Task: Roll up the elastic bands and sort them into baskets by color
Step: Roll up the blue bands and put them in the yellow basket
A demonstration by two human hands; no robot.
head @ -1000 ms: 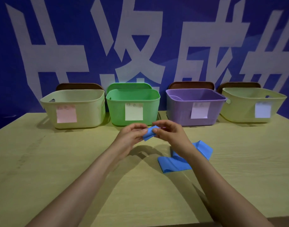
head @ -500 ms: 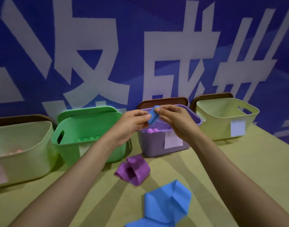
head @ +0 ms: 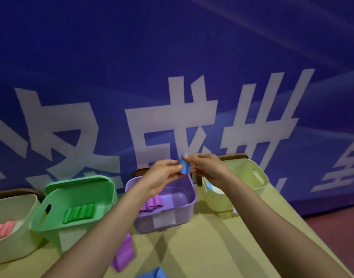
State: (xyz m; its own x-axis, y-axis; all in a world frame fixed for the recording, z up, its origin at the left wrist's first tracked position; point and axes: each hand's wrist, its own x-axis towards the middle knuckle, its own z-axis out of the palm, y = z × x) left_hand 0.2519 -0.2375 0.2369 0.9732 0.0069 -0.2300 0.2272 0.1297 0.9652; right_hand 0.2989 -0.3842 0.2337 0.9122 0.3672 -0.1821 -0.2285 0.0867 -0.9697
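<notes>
Both hands are meeting in the air, raised off the bench (head: 212,249). The left hand (head: 162,177) is pinching the blue roll (head: 184,167) at its side, thumb and fingertips pressing on it. The right hand (head: 207,169) is pinching the opposite side, one fingertip lying over the upper end. The roll is standing near upright between them, likely gripped from both sides so the elastic is not springing open.

Directly below the hands the purple basket (head: 189,199) is holding purple rolls (head: 154,203), the wrong colour for this one. Just right of the right hand, the pale basket (head: 250,173) is showing a bluish patch inside, too blurred to name; probably the blue bin.

Left of the left hand the green basket (head: 75,229) is holding green rolls (head: 78,214). Further left, pink rolls (head: 1,230) are lying in another basket.

Under the left forearm a loose purple band (head: 124,251) is lying unrolled.
</notes>
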